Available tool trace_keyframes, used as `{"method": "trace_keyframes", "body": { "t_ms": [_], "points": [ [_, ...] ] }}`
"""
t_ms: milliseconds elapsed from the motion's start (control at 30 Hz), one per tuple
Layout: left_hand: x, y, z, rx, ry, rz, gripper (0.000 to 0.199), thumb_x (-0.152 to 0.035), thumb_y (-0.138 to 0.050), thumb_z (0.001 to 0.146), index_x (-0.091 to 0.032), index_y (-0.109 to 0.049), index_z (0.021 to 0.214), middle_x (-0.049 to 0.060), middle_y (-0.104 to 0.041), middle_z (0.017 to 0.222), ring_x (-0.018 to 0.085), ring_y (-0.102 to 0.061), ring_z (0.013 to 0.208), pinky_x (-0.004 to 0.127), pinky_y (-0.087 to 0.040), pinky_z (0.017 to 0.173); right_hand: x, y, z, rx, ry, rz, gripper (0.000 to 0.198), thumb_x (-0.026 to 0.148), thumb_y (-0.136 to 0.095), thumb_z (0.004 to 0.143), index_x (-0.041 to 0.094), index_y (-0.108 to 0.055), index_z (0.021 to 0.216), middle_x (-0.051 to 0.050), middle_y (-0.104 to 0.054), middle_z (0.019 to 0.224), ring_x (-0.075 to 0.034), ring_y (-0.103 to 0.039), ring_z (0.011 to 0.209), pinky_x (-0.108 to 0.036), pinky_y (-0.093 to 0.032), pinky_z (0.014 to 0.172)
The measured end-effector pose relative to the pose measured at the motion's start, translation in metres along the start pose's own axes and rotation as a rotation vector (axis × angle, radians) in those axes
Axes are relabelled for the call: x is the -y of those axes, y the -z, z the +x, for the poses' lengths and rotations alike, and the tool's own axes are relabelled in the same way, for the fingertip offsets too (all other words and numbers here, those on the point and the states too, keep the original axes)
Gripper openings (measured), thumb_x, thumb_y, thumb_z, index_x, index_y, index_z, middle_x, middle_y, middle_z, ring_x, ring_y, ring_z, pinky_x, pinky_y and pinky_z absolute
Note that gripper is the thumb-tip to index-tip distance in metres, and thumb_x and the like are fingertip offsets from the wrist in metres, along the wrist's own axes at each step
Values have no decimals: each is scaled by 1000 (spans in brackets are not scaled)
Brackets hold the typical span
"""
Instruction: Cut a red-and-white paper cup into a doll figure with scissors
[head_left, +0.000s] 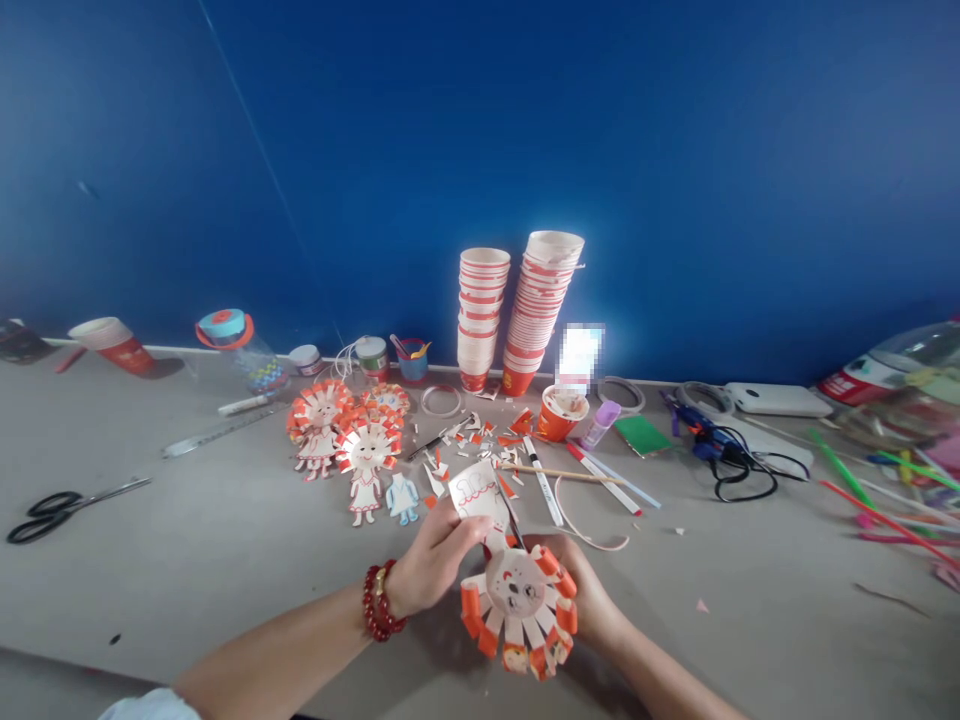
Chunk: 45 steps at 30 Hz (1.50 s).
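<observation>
My left hand, with red beads at the wrist, pinches a paper-cup doll near its neck. The doll's drawn face and curled orange-and-white strips point toward me, and its uncut white body panel with red outlines stretches away. Mostly hidden behind the strips, my right hand is closed around scissors. Their dark blades lie along the right edge of the panel; the handles are out of sight. Beyond my left hand, finished paper dolls and a small blue-outlined paper body lie on the table.
Paper scraps, a black-and-white marker and a wooden stick lie just ahead. Two tall stacks of paper cups stand by the blue wall. Another pair of scissors rests at left, a glue gun at right.
</observation>
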<state>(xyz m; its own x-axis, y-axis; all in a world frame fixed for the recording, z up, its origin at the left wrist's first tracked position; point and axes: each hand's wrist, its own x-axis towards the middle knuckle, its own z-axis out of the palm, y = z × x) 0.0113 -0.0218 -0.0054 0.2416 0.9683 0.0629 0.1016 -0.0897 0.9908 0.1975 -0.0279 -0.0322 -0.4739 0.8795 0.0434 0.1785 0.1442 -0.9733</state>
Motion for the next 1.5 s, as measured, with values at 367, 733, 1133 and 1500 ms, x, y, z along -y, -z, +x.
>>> {"method": "trace_keyframes", "body": {
  "t_ms": [367,733,1133,1500],
  "points": [
    [-12,0,2,90,-28,-25,28,-32,-42,86,-15,-59,71,2,-58,67,15,-52,68,25,-43,65,-2,-2,-2,-15,-51,-70,23,20,-48,69,18,-28,56,3,-29,60,-10,-25,57,-23,-25,48],
    [0,3,1,0,17,34,28,-33,-49,81,-17,-54,59,-1,-51,58,14,-46,61,24,-40,57,2,2,3,-12,-73,-55,20,25,-54,66,17,-40,54,4,-37,54,-10,-32,52,-21,-29,47],
    [-5,5,8,-25,-1,-28,21,-30,-53,82,-16,-52,66,-2,-48,65,11,-41,60,23,-38,58,-2,7,6,-13,-161,-55,27,31,-56,74,15,-48,54,4,-41,50,-9,-35,49,-19,-28,45],
    [-4,11,15,89,10,-146,19,-31,-52,84,-13,-59,83,3,-59,77,15,-53,69,27,-43,65,10,13,4,83,-196,57,45,56,-61,75,15,-52,60,1,-53,52,-10,-43,47,-20,-31,44]
  ]
}}
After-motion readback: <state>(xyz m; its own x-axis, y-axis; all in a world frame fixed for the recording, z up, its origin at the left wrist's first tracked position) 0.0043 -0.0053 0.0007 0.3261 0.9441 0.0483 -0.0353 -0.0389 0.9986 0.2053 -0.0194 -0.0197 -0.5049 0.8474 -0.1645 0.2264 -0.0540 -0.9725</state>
